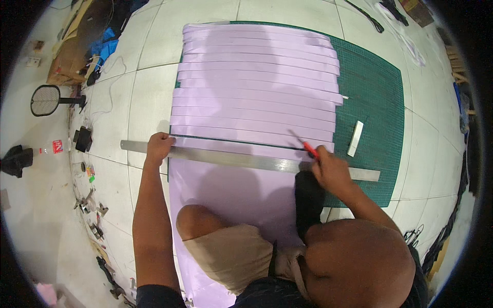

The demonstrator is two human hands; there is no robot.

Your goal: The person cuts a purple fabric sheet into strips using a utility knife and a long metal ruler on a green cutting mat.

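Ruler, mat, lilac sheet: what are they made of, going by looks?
Ruler: likely metal, steel or aluminium; silver-grey, satin finish with a brighter glint partway along.
Mat: probably plastic or rubbery vinyl, fairly matte; dark green with a fine grid.
Lilac sheet: smooth, faint sheen, straight cut edges; could be woven fabric or coated synthetic, no weave discernible.

A long metal ruler [231,156] lies flat across a smooth lilac sheet [241,179]; lilac strips [246,92] lie in rows beyond it. A slim red-handled tool [310,149] points forward-left.
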